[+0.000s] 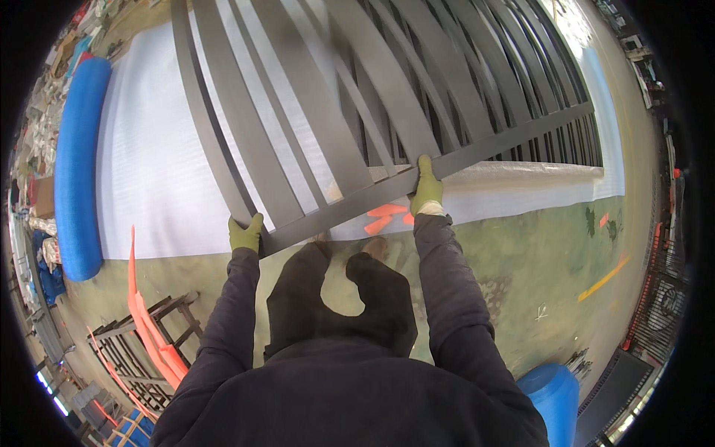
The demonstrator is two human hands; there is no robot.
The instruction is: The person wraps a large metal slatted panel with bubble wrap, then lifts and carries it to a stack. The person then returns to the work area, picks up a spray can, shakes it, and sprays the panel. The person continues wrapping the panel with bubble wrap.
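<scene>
A dark grey slatted metal panel [346, 208] slants across the space before me, its near rail held in both gloved hands. My left hand [246, 233] grips the panel's near left corner. Farther right along that rail, my right hand [427, 187] is closed on it with the thumb over the top. Under the panel's right part lies a stack of similar slatted panels [553, 146], with a strip of pale wrapping [519, 172] along its near edge. White foam sheeting [151, 167] spreads beneath on the floor. Orange foam pieces [379, 224] lie near my feet.
A blue roll [82, 167] stretches along the sheeting's left edge. Long orange strips [148, 318] hang over a dark metal rack [173, 324] at lower left. Another blue roll [553, 396] stands behind me at right. Bagged material [39, 123] is heaped at far left.
</scene>
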